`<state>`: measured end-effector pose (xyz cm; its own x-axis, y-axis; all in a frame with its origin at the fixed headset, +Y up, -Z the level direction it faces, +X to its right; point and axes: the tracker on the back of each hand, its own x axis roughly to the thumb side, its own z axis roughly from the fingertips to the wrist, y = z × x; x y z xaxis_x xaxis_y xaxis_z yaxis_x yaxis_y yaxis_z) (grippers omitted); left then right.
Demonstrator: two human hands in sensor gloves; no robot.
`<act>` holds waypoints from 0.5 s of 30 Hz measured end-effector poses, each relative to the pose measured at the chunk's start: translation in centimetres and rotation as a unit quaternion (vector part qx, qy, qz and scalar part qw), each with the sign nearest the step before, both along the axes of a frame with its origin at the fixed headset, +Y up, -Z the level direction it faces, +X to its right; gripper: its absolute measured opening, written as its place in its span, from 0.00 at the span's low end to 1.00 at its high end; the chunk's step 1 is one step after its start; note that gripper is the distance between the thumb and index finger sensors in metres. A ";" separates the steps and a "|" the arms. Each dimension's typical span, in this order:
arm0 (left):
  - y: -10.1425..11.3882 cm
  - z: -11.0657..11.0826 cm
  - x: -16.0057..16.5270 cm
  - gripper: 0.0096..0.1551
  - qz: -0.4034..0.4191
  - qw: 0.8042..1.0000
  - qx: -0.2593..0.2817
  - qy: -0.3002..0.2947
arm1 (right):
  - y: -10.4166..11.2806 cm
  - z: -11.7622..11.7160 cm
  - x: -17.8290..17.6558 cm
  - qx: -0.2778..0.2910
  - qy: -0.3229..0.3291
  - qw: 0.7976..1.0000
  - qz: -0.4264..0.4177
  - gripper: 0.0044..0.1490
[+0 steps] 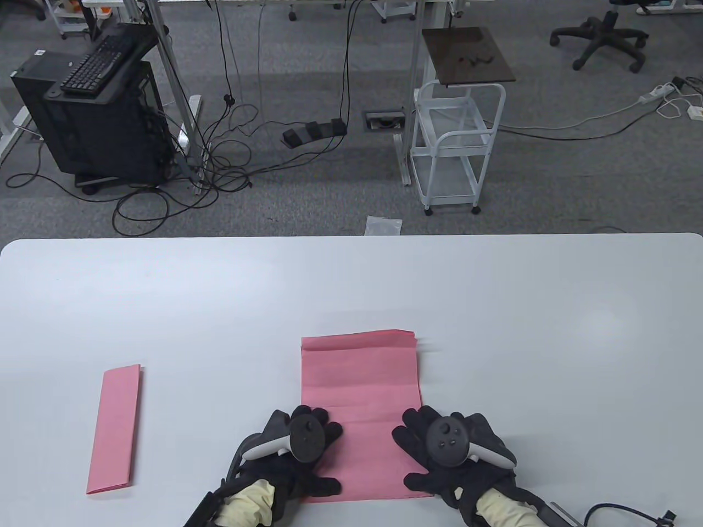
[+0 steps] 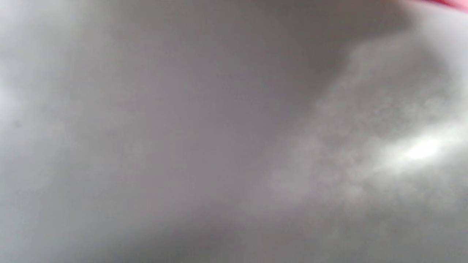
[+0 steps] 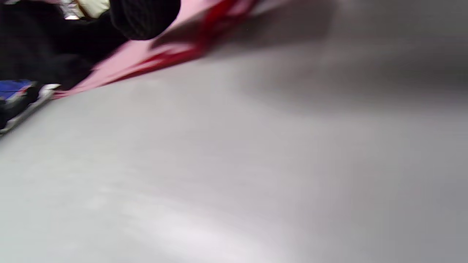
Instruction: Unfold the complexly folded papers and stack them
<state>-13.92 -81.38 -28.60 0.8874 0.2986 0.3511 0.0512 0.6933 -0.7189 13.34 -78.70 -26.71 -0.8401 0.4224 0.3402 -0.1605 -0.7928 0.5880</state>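
Two gloved hands at the tabletop's near edge, both flat on the same pink stack of unfolded sheets. Left hand presses the stack's near left corner with spread fingers, gripping nothing; right hand does the same on the near right side, fingers loose and straight. The stack's long axis runs near to far, and its far edge shows several layered sheets; I can't count them.

One more pink paper, a folded strip, sits well apart toward the left edge, also pointing near to far, slightly tilted.

Left wrist view is just blurry grey tabletop. Right wrist view catches the paper edges from low down.
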 end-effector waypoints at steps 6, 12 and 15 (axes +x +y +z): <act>0.0 0.0 0.0 0.59 -0.001 1.000 0.000 -0.003 | -1.0 -2.2 -4.0 -0.032 0.041 0.998 0.038 0.47; 0.0 0.0 0.1 0.59 0.001 1.000 0.001 -0.005 | -1.5 -7.7 -0.7 -0.053 -0.075 0.996 0.018 0.40; 0.0 0.0 0.1 0.59 0.001 1.000 0.001 -0.005 | -1.5 -9.4 1.7 -0.063 -0.154 0.986 0.004 0.38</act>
<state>-13.84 -81.37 -28.56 0.8830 0.3002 0.3609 0.0564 0.6954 -0.7164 15.02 -80.17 -36.14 -0.8985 0.4388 0.0142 -0.3410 -0.7179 0.6069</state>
